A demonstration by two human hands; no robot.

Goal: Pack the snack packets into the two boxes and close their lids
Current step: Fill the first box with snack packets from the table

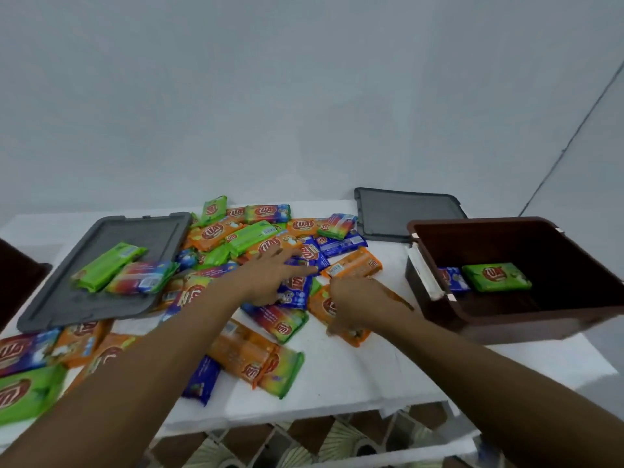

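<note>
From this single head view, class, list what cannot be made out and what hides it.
Head view only.
Cut off by the left frame edge: dark brown box, contents unseen.
Hidden by its near wall: part of the floor of the open brown plastic box; packet count uncertain.
Motion-blurred: right hand; whether its grip holds the orange snack packet is unclear.
Blurred: small print on the loose snack packets.

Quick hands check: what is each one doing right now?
Left hand: open, fingers straight, reaching over a blue packet.
Right hand: over an orange packet; blur hides whether it grips it.
</note>
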